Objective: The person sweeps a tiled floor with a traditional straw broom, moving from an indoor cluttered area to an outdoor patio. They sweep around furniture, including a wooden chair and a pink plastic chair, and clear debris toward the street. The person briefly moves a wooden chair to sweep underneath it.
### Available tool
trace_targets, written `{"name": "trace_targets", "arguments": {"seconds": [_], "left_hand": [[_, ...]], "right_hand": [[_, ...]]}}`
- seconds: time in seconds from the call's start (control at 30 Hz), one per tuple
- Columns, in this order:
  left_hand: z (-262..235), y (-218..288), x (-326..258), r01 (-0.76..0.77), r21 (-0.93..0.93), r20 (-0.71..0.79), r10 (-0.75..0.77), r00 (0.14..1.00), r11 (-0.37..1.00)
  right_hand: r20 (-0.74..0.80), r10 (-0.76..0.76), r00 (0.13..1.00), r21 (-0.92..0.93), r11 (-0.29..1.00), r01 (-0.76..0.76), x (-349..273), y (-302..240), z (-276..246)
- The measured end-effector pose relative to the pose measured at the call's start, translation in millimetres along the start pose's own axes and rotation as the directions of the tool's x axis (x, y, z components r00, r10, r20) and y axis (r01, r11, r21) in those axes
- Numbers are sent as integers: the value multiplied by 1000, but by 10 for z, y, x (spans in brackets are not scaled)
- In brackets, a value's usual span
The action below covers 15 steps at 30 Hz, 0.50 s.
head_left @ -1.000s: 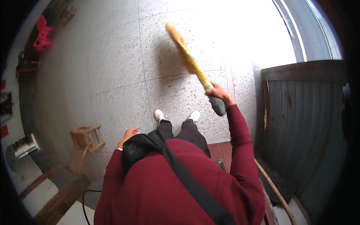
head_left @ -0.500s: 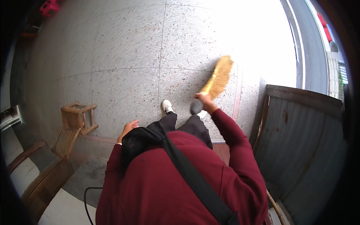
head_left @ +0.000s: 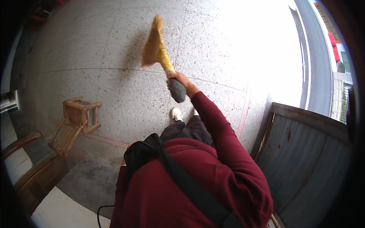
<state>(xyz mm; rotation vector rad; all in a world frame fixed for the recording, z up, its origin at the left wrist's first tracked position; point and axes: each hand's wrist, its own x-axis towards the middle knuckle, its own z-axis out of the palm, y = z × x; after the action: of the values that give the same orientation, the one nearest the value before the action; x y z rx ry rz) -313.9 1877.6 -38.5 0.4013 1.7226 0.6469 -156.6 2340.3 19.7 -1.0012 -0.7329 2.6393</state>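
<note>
The right hand (head_left: 178, 80) has its fingers wrapped tight around the short yellow straw broom (head_left: 159, 51), up near its dark grey handle end (head_left: 177, 90). The arm in a dark red sleeve (head_left: 218, 129) reaches out in front of the person. The broom's bristles point away, over the speckled grey stone floor (head_left: 114, 87). The left hand (head_left: 127, 152) is mostly hidden behind a black bag (head_left: 142, 152) at the person's side, so I cannot tell how its fingers are. A small wooden chair (head_left: 76, 121) lies tipped over to the left. A grey metal door (head_left: 304, 152) stands to the right. White shoes (head_left: 175, 114) show below the broom hand.
</note>
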Motion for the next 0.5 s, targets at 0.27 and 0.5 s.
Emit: {"name": "trace_targets", "arguments": {"seconds": [0.27,0.5], "left_hand": [[-161,577,462,-153,77,10,153,988,985],[-412,1084,1427,-13,211,-7,15,1000,977]], "right_hand": [[-459,-215,862,-332,942,59,-862,-419,-988],[-86,-659,748,-995,100,-26,-298,-1079,-2049]]}}
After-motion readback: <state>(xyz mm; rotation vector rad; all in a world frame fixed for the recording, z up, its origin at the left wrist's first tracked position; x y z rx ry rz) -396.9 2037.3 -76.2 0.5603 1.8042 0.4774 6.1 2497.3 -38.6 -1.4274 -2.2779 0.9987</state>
